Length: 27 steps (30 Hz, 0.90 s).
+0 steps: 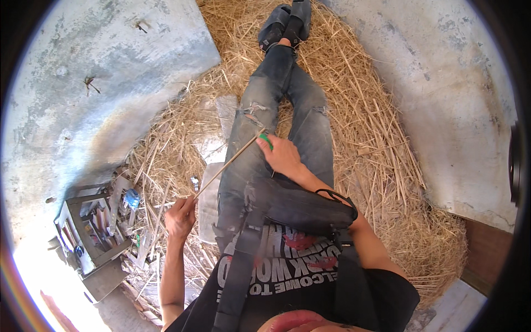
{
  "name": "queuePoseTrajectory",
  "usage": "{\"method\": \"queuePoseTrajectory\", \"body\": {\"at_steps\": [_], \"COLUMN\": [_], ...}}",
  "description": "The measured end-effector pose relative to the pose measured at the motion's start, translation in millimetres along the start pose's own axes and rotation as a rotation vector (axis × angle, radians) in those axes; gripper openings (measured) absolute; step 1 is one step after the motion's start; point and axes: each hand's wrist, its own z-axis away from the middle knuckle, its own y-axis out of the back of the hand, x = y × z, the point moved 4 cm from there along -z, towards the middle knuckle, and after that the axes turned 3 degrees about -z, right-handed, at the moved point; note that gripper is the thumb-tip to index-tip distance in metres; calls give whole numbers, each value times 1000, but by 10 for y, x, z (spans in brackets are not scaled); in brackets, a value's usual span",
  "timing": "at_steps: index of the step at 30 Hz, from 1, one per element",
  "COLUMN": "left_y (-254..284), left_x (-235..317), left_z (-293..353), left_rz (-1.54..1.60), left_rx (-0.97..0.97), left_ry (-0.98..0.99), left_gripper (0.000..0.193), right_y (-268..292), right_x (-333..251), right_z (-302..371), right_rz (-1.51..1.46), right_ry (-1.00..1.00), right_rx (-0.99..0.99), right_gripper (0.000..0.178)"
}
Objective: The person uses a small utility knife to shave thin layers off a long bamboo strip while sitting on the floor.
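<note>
A stick (228, 165) slanting over the jeans (308, 124) is pinched by the left hand (180, 218), a green object (266, 142) gripped near its far end by the right hand (283, 157); work done or left cannot be told

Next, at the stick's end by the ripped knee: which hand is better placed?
Probably the right hand: it sits at that end, gripping a green object. The left hand holds the thin stick near its other end.

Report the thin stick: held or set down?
The thin stick is held: the left hand grips its near end; the right hand holds a green object by the other.
</note>
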Motion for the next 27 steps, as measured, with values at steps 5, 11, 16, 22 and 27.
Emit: {"method": "queuePoseTrajectory", "body": {"at_steps": [5, 11, 16, 22, 27], "left_y": [191, -114, -192, -227, -282], "left_x": [-405, -179, -103, -111, -64], "left_z": [369, 197, -53, -131, -164], "left_rz": [84, 276, 293, 267, 245], "left_rx": [28, -41, -95, -63, -77], "left_ry": [75, 73, 63, 16, 28], "left_gripper": [13, 10, 10, 11, 12], "right_y": [292, 439, 329, 187, 121], "right_x": [323, 75, 138, 47, 71], "right_z": [-144, -135, -88, -86, -156], "right_rz": [-217, -404, -335, -218, -28], "right_ry": [-29, 71, 11, 21, -16], "right_rx": [311, 229, 105, 103, 139], "right_gripper": [57, 47, 45, 44, 44]}}
